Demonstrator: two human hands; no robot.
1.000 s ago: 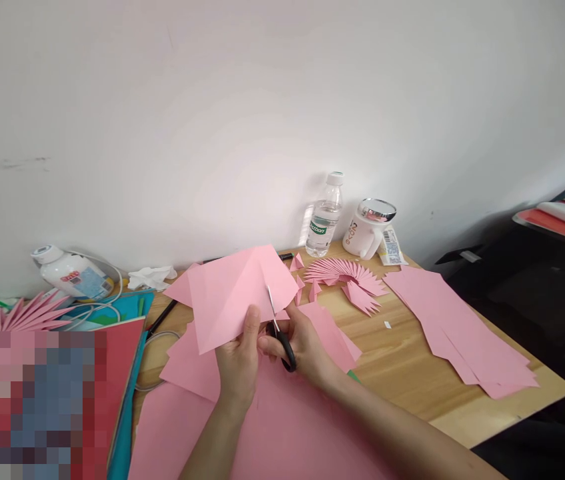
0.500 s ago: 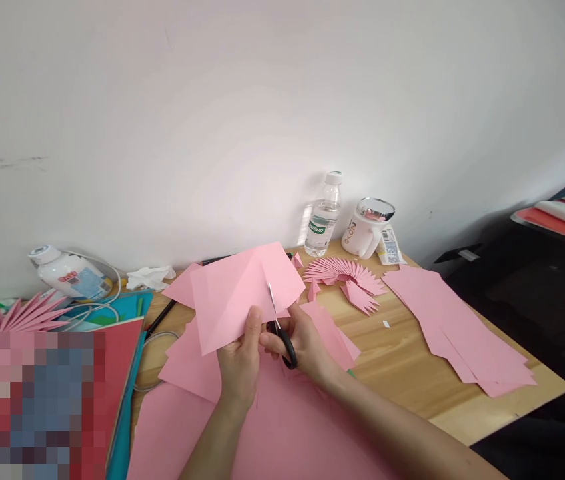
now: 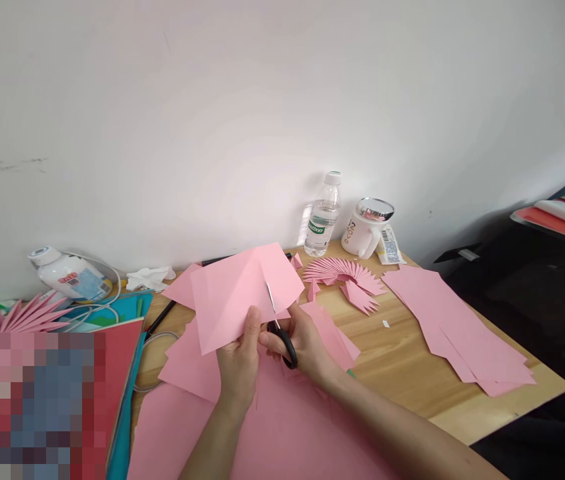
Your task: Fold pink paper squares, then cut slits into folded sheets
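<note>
My left hand (image 3: 243,357) pinches the lower edge of a creased sheet of pink paper (image 3: 227,293), thumb on top. The sheet is tilted up above the table. In my right hand (image 3: 298,340) is a pair of black-handled scissors (image 3: 288,348), fingers closed round the handles. Its blades point up and away, and one blade lies over the face of the sheet with paper on both sides of it. The other blade is mostly hidden by the paper. Beneath both hands lie more pink sheets (image 3: 312,427), overlapping.
A curved fan of folded pink pieces (image 3: 340,268) lies ahead on the wooden table (image 3: 392,360). Behind it stand a water bottle (image 3: 322,220) and a white mug (image 3: 366,230). Stacked pink strips (image 3: 462,327) lie right. A white bottle (image 3: 70,275) rests left near red and blue folders (image 3: 125,347).
Almost nothing differs. The scissors and the right hand have shifted very slightly; both hands keep their hold.
</note>
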